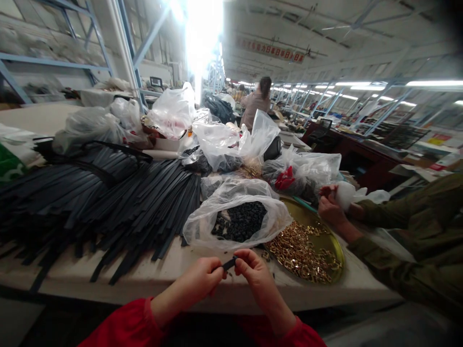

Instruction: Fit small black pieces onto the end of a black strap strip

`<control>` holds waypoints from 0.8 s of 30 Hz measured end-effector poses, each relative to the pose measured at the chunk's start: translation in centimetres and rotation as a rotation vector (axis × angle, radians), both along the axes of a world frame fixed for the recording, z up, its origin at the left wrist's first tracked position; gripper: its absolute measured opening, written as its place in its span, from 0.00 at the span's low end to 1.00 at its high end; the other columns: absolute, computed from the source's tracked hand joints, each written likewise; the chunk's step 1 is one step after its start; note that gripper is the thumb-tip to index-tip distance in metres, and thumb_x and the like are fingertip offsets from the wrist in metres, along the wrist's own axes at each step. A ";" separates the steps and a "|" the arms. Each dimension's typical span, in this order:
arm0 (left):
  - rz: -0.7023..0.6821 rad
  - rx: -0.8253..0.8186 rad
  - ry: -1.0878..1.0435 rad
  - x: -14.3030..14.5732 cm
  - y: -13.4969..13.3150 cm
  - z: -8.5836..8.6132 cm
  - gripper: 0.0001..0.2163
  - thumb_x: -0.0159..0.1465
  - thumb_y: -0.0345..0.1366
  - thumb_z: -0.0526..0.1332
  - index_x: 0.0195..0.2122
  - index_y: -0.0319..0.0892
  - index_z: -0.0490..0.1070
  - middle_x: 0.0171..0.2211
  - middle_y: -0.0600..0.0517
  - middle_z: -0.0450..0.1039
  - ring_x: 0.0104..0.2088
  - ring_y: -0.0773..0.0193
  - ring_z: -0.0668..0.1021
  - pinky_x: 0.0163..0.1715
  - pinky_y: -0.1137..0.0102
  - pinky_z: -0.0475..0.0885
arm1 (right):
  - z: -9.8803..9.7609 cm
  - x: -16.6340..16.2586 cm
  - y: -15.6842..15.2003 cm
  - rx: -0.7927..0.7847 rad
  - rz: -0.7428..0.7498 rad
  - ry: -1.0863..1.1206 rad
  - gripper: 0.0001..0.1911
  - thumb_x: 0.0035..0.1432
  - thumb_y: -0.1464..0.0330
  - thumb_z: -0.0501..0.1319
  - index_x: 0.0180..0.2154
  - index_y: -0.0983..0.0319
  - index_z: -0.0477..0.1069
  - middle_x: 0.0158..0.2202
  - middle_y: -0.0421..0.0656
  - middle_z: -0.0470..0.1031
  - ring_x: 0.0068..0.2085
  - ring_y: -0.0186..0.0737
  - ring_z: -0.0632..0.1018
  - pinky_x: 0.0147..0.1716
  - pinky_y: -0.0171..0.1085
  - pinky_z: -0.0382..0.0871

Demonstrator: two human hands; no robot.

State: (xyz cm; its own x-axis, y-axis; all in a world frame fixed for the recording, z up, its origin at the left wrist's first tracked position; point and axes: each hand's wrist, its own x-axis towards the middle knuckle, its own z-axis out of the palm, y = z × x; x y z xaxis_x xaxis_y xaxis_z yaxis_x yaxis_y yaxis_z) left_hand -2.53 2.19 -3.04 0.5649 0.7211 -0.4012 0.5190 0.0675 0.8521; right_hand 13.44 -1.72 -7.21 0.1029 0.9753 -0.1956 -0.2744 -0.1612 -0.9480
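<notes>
Both my hands meet just over the near table edge, pinching a short black strap piece (pixel 229 263) between them. My left hand (pixel 202 280) holds its left end and my right hand (pixel 253 273) holds its right end; both wear red sleeves. Right behind them lies a clear plastic bag (pixel 202 224) of small black parts (pixel 241 220). To the right sits a round gold tray (pixel 336 241) with several small gold metal buckles (pixel 302 253).
A big pile of long black straps (pixel 101 202) covers the table's left half. More plastic bags (pixel 231 140) crowd the middle and back. A co-worker's hands (pixel 331 205) in olive sleeves hold something white at the right. Another person (pixel 255 103) stands far back.
</notes>
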 end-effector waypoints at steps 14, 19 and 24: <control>-0.211 -0.144 -0.008 0.7 -0.6 -1.2 0.11 0.59 0.41 0.47 0.29 0.41 0.64 0.16 0.59 0.63 0.14 0.71 0.65 0.13 0.78 0.57 | -1.5 0.4 -2.7 -0.225 -0.001 0.327 0.13 0.43 0.65 0.67 0.31 0.61 0.67 0.24 0.34 0.68 0.23 0.27 0.68 0.24 0.29 0.61; -0.196 -0.263 -0.073 0.9 -0.6 -1.7 0.11 0.59 0.40 0.47 0.29 0.40 0.64 0.15 0.59 0.62 0.11 0.74 0.62 0.11 0.79 0.55 | -1.7 -0.2 -3.1 -0.241 -0.029 0.295 0.16 0.42 0.64 0.67 0.33 0.62 0.66 0.24 0.36 0.69 0.24 0.30 0.69 0.25 0.30 0.62; -0.083 -0.425 -0.206 1.3 -1.2 -2.2 0.15 0.60 0.42 0.49 0.44 0.39 0.60 0.19 0.59 0.66 0.12 0.74 0.64 0.12 0.79 0.59 | -1.8 -1.6 -3.5 -0.197 -0.047 0.101 0.18 0.44 0.61 0.66 0.35 0.62 0.65 0.25 0.36 0.70 0.23 0.31 0.70 0.25 0.32 0.63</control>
